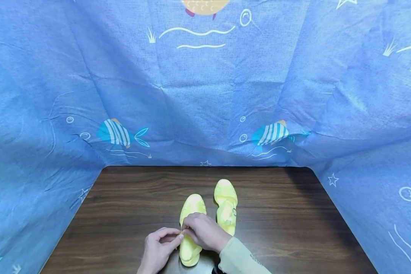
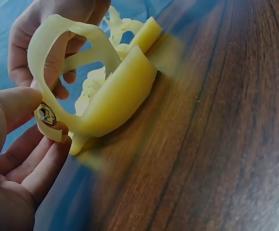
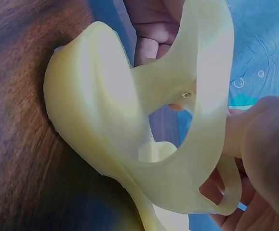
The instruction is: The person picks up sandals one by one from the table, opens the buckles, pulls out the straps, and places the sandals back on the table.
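Note:
Two yellow-green sandals lie on the table, the left sandal (image 1: 193, 203) under both hands and the right sandal (image 1: 225, 192) beside it. In the left wrist view, my left hand (image 2: 19, 154) pinches a strap end with a round metal buckle (image 2: 46, 114) between thumb and fingers. My right hand (image 1: 207, 230) reaches over the left sandal and holds its strap close to the left fingertips. The right wrist view shows the heel (image 3: 81, 96) and the ankle strap (image 3: 214, 72) standing up, with a small metal stud (image 3: 186, 95) on a strap.
The dark wood table (image 1: 277, 220) extends around the sandals. Blue cloth (image 1: 198, 102) with printed fish hangs behind it and along both sides. A dark item (image 1: 217, 269) shows at the bottom edge near the right sleeve.

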{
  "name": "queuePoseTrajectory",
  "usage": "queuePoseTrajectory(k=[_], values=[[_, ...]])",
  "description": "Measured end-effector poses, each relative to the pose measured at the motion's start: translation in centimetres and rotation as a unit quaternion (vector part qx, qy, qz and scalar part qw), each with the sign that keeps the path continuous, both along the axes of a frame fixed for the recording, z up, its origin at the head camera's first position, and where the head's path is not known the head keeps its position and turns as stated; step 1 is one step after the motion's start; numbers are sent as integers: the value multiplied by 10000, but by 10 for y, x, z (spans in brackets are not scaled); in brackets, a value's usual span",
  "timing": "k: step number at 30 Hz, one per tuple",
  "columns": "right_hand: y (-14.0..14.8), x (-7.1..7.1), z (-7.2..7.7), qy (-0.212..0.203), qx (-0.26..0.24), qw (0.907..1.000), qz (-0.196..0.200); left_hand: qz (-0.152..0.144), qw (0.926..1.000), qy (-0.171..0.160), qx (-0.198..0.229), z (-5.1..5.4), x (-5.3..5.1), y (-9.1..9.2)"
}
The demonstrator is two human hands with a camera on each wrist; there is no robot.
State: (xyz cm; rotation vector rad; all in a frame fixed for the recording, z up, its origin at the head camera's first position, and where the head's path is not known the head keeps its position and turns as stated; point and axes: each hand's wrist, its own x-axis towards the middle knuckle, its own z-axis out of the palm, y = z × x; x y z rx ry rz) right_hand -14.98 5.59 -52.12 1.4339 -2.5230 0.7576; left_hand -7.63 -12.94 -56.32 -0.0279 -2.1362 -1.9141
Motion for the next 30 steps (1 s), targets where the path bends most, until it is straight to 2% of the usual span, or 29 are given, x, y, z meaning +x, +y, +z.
queuePoseTrajectory(k=[10,15,20,24,30], values=[[2,-1,2,143,-50,9998,-103,33,9998,-219,18,-2,0,0],[2,-1,0,174,-133,9996,-149,71,9998,-172,37,-3,0,1],[3,-2,-1,4,-216,9993,-288,67,9999,-98,62,-5,0,1],[6,-4,2,31,-79,9993,-362,59,9999,-83,86,-5,1,1],[5,-5,8,429,312,9986,69,1,10000,-11,7,-4,0,2]])
